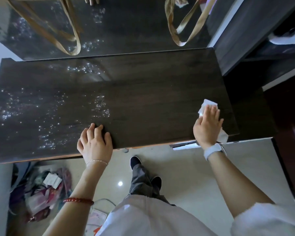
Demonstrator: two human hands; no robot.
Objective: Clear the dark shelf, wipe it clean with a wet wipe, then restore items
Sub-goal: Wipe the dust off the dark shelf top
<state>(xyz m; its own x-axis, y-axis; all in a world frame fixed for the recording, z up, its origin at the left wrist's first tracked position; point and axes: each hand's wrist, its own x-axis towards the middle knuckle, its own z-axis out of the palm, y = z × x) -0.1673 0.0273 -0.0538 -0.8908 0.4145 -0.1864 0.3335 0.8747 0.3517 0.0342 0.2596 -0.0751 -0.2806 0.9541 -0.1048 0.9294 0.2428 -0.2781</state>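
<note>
Looking down at the dark shelf [134,99], bare of items so I can wipe it. My right hand [207,124] lies flat, fingers straight, pressing a white wet wipe [209,103] onto the shelf's right end near the front edge. My left hand [94,141] rests on the front edge, fingers loosely bent and holding nothing, likely bracing me. Wet droplets glisten across the left half.

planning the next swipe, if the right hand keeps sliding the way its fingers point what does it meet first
The right hand presses the wet wipe flat; its fingers point toward the back. Bare dark shelf lies ahead, then probably the glossy back panel.
</note>
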